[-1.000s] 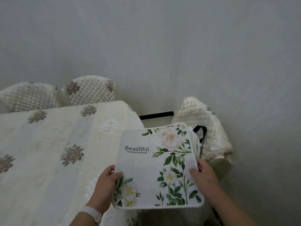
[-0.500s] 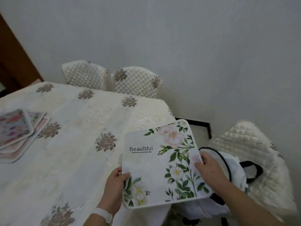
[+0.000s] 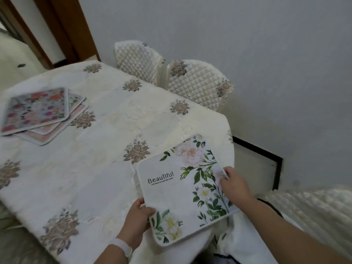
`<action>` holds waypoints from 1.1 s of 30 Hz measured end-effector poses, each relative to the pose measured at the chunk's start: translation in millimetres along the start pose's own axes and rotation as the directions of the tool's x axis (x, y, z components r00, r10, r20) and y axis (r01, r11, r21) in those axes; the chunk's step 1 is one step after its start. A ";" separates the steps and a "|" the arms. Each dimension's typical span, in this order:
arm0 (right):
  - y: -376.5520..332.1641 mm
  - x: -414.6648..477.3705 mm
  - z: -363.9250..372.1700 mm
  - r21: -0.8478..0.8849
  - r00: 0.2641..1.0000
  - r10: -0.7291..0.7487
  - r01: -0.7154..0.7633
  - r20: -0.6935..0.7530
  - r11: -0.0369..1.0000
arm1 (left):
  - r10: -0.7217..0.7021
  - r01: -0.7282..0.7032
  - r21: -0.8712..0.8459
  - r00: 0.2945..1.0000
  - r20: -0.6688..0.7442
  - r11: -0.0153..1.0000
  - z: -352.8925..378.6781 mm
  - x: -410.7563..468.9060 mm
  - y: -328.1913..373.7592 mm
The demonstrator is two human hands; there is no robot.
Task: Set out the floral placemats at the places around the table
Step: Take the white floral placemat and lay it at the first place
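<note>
White floral placemat gripped by left hand; right hand.

Lower placemats mostly covered.

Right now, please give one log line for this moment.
step: placing | left hand: grip on white placemat | right hand: grip on same | mat: over table corner | stack: untouched

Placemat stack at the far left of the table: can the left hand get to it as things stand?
Probably not right away. The left hand is gripping the white placemat together with the right hand. The tablecloth between it and the stack lies bare, so once freed, the path looks open.
</note>
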State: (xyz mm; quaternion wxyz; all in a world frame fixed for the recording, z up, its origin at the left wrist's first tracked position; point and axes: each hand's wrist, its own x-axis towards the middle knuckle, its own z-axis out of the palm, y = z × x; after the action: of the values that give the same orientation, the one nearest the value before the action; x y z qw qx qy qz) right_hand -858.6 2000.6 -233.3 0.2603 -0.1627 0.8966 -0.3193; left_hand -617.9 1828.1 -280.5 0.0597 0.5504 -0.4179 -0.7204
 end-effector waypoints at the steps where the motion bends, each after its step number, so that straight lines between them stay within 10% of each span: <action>1: -0.2 12.6 -1.7 -0.005 1.000 -0.010 0.010 0.022 1.000 | -0.013 0.013 -0.006 1.000 -0.012 1.000 8.7 4.9 -2.2; 18: 3.3 169.0 -6.2 -0.153 0.905 -0.206 0.279 0.373 0.948 | -0.096 0.106 0.040 0.976 -0.198 0.994 93.1 20.2 -66.2; 33: 26.7 197.4 16.4 -0.083 0.900 -0.194 0.244 0.391 0.966 | -0.118 0.163 0.148 0.954 -0.275 0.975 95.4 19.9 -66.2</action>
State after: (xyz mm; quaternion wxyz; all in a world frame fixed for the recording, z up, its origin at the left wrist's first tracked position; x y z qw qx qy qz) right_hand -1012.7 1922.0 -333.3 0.3801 -0.3379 0.8240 -0.2500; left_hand -681.3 1911.0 -335.1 0.0166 0.6731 -0.4253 -0.6048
